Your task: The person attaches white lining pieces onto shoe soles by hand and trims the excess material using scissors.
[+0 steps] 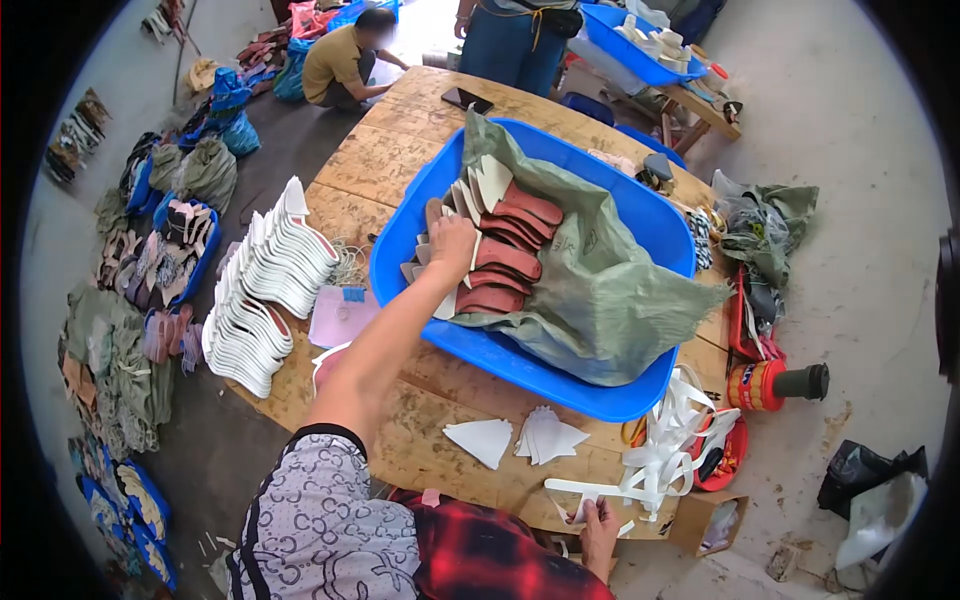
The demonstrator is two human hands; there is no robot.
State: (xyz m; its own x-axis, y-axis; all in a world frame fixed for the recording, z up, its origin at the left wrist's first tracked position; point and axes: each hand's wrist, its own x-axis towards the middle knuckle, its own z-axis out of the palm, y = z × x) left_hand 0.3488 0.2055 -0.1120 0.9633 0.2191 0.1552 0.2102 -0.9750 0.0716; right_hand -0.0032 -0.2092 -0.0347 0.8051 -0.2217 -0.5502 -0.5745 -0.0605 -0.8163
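My left hand (452,245) reaches into a large blue tub (535,378), its fingers curled around one shoe insole at the left end of a row. The reddish-brown insoles (508,262) stand packed together with white ends, on a green woven sack (625,290) that lines the tub. Its fingertips are partly hidden among the insoles. Low at the table's front edge, my right hand (600,528) pinches a white strip (582,492). That strip lies by a tangled heap of white tape (672,450).
Stacked white insoles (268,285) stand left of the tub. White fabric pieces (480,441) lie in front. A phone (467,100) rests at the back of the wooden table (365,150). One person (345,62) crouches behind; another stands at the far edge. A red can (755,386) is at right.
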